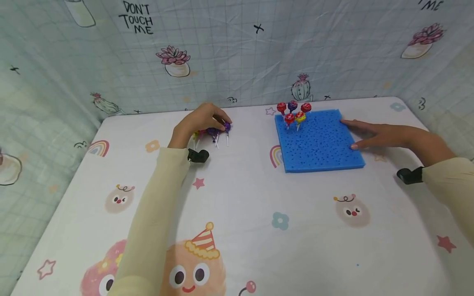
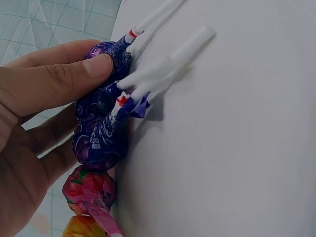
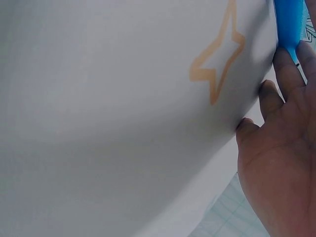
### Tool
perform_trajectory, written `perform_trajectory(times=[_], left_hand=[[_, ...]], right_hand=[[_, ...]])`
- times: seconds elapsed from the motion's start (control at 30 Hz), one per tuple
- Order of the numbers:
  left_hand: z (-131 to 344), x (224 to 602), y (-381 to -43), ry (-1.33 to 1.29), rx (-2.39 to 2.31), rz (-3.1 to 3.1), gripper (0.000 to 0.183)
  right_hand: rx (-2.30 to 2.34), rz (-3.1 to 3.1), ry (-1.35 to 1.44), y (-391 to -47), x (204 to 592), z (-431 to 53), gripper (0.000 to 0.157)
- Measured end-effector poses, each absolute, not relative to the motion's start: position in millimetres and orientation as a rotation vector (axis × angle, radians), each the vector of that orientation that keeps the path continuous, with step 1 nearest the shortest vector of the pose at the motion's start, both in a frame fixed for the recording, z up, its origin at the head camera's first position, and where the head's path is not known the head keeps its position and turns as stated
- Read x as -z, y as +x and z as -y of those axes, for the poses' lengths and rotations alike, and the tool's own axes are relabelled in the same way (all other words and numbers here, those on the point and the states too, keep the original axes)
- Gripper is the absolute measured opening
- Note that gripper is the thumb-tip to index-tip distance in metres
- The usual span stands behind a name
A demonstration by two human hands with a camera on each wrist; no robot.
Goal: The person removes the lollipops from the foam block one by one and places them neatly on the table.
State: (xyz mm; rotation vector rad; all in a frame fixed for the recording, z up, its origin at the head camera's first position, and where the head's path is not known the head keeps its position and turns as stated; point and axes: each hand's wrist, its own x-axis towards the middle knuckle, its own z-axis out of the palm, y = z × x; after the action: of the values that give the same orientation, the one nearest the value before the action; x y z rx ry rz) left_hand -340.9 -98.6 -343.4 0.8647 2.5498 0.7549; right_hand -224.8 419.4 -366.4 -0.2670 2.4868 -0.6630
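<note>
My left hand (image 1: 205, 118) pinches a purple-wrapped lollipop (image 1: 227, 126) between thumb and fingers at the back of the table. In the left wrist view the thumb presses on its wrapper, and its white stick points away from the palm. Beside it lie more purple lollipops (image 2: 98, 143), a pink-red lollipop (image 2: 89, 190) and a yellow one (image 2: 81, 227), partly hidden by the hand in the head view. At the right, my right hand (image 1: 389, 135) rests with extended fingers against the right edge of a blue foam board (image 1: 318, 144).
Several lollipops stand upright in the board's back left corner, among them a red one (image 1: 281, 107), a purple one (image 1: 292, 105) and a red-yellow one (image 1: 300, 117). Small holes dot the board. A printed cloth (image 1: 237, 53) hangs behind the white table (image 1: 244, 193).
</note>
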Motion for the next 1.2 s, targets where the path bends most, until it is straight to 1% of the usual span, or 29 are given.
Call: perform_trajectory(times=[0.6, 1.2], left_hand=[[97.9, 345.2, -339.3, 0.886, -0.759, -2.551, 0.021], [99.2, 346.0, -336.8, 0.942, -0.743, -2.497, 0.025]], right_hand=[[0.666, -2.505, -0.274, -223.4, 366.7, -420.4, 0.095], [0.664, -2.519, -0.275, -227.0, 373.8, -423.5, 0.095]])
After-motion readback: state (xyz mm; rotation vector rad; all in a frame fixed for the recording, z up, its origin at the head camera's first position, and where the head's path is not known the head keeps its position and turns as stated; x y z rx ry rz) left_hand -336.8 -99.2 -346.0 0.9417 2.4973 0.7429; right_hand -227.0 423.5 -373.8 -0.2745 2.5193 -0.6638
